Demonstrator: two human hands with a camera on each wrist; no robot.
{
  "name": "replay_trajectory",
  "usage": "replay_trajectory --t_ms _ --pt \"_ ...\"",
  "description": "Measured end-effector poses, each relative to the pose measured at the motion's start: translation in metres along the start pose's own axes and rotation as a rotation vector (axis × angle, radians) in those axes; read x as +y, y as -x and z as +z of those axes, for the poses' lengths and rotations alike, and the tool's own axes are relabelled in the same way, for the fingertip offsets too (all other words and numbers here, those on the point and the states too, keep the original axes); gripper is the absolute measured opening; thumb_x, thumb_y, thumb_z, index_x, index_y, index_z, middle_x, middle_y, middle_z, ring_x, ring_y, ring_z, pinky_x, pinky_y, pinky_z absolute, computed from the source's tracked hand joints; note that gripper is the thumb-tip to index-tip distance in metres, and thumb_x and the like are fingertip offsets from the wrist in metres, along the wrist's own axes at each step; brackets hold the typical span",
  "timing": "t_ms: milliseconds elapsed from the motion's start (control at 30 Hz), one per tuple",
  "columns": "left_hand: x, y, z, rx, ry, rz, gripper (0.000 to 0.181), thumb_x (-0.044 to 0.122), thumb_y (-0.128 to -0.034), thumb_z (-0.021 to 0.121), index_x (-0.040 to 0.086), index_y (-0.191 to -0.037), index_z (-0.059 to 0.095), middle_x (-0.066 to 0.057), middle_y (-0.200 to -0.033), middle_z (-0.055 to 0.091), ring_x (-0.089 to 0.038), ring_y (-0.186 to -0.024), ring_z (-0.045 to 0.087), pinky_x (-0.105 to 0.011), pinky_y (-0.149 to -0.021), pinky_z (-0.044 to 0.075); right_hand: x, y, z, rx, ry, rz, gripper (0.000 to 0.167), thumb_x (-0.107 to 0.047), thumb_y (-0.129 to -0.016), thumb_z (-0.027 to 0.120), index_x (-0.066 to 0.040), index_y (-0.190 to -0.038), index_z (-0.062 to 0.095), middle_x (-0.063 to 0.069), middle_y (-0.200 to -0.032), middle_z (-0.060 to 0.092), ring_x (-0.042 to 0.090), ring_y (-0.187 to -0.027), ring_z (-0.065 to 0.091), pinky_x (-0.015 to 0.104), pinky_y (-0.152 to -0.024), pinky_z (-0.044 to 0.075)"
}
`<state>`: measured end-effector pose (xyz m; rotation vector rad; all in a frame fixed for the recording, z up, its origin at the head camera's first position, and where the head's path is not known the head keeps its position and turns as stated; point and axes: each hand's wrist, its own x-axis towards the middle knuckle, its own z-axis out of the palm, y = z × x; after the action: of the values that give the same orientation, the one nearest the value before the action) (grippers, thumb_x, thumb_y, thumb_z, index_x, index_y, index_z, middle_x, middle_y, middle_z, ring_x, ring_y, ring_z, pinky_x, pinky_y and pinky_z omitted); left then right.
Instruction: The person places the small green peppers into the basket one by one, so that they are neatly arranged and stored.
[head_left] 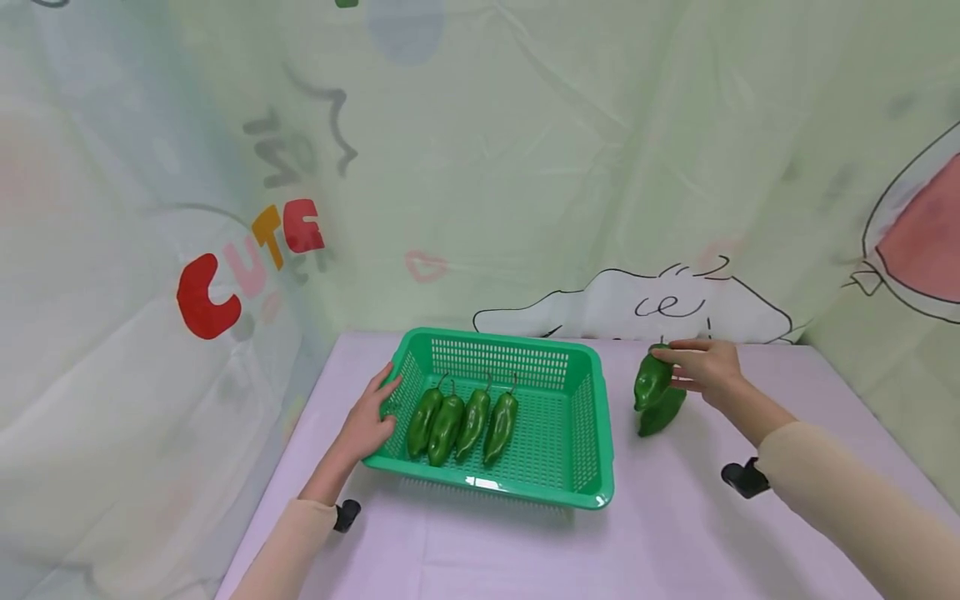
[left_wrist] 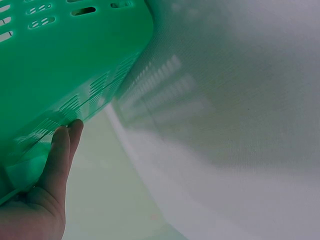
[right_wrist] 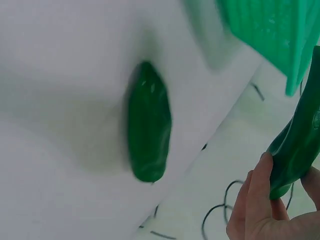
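Note:
A green plastic basket (head_left: 588, 417) stands on the table with several green peppers (head_left: 472, 425) side by side in its left half. At its left rim is my left hand (head_left: 367, 425), touching it; in the left wrist view the straight fingers (left_wrist: 62, 150) lie against the basket's wall. To the right of the basket, my right hand (head_left: 705, 367) pinches a green pepper (head_left: 652, 379) near its stem end, above the table. Another green pepper (right_wrist: 150, 125) lies on the table below it, partly covered by the held one in the head view.
A pale cloth covers the table (head_left: 465, 550). Behind it hangs a light printed curtain (head_left: 480, 167), with more curtain along both sides. The basket's raised rim (head_left: 603, 392) stands between the right hand and the peppers inside.

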<state>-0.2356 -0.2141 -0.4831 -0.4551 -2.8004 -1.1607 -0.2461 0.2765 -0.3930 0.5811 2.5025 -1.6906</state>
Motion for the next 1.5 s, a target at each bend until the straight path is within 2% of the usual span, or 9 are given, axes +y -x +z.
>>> replay_trajectory --t_ms 267,500,633,867,1000,1133,1333,1500 --pt "-0.001 -0.002 0.001 0.015 0.006 0.017 0.073 -0.006 -0.0735 0.050 -0.005 -0.146 0.042 -0.014 -0.162 0.022 -0.037 -0.145 0.024 -0.053 -0.099 0.040 -0.025 0.008 0.036 -0.100 -0.015 -0.043 0.065 -0.025 -0.092 0.069 0.010 -0.141 0.045 0.024 -0.132 0.049 0.013 -0.083 0.064 0.034 -0.079 0.056" --pt "-0.002 -0.001 0.001 0.012 0.002 0.005 0.072 -0.005 -0.0750 0.051 -0.005 -0.146 0.041 -0.013 -0.162 0.022 -0.036 -0.146 0.024 -0.055 -0.105 0.036 -0.037 0.009 0.066 -0.147 -0.038 -0.059 0.060 -0.021 -0.092 0.069 0.009 -0.139 0.047 0.025 -0.133 0.049 0.018 -0.089 0.064 0.037 -0.081 0.056" --pt "-0.002 0.001 0.002 0.024 0.009 0.017 0.072 -0.006 -0.0742 0.051 -0.007 -0.145 0.041 -0.015 -0.161 0.022 -0.038 -0.145 0.025 -0.056 -0.104 0.037 -0.042 0.009 0.084 -0.164 -0.057 -0.071 0.057 -0.021 -0.092 0.069 0.007 -0.138 0.050 0.023 -0.130 0.052 0.021 -0.093 0.065 0.036 -0.081 0.055" --pt "-0.001 0.001 0.003 0.029 0.007 0.019 0.071 -0.006 -0.0748 0.050 -0.007 -0.145 0.041 -0.015 -0.161 0.022 -0.038 -0.145 0.025 -0.056 -0.103 0.038 -0.050 0.012 0.118 -0.208 -0.102 -0.086 0.055 -0.018 -0.093 0.068 0.008 -0.138 0.050 0.026 -0.141 0.044 0.039 -0.115 0.057 0.039 -0.082 0.055" --pt "-0.002 0.000 0.003 0.027 0.003 0.024 0.071 -0.007 -0.0751 0.050 -0.007 -0.145 0.041 -0.015 -0.161 0.022 -0.038 -0.145 0.025 -0.056 -0.103 0.038 -0.051 0.010 0.134 -0.209 -0.129 -0.076 0.051 -0.016 -0.092 0.068 0.008 -0.135 0.053 0.027 -0.138 0.045 0.037 -0.109 0.060 0.041 -0.082 0.055" --pt "-0.001 -0.002 0.002 0.029 0.000 0.024 0.071 -0.007 -0.0749 0.051 -0.008 -0.145 0.041 -0.015 -0.161 0.023 -0.038 -0.145 0.025 -0.055 -0.102 0.038 -0.048 0.008 0.145 -0.204 -0.134 -0.085 0.050 -0.015 -0.091 0.069 0.009 -0.132 0.054 0.027 -0.133 0.049 0.033 -0.101 0.062 0.043 -0.082 0.055" --pt "0.002 -0.002 0.002 0.034 0.014 0.037 0.070 -0.007 -0.0746 0.050 -0.009 -0.144 0.042 -0.018 -0.160 0.024 -0.040 -0.144 0.026 -0.058 -0.104 0.036 -0.044 0.008 0.152 -0.193 -0.132 -0.080 0.050 -0.014 -0.091 0.069 0.009 -0.133 0.054 0.027 -0.128 0.053 0.038 -0.109 0.059 0.040 -0.079 0.056" --pt "-0.001 -0.001 0.003 0.041 0.002 0.025 0.070 -0.008 -0.0751 0.050 -0.008 -0.145 0.042 -0.017 -0.161 0.023 -0.039 -0.144 0.026 -0.058 -0.103 0.037 -0.044 0.013 0.156 -0.244 -0.101 -0.113 0.051 -0.014 -0.091 0.070 0.009 -0.133 0.054 0.028 -0.134 0.050 0.042 -0.113 0.058 0.041 -0.080 0.056"
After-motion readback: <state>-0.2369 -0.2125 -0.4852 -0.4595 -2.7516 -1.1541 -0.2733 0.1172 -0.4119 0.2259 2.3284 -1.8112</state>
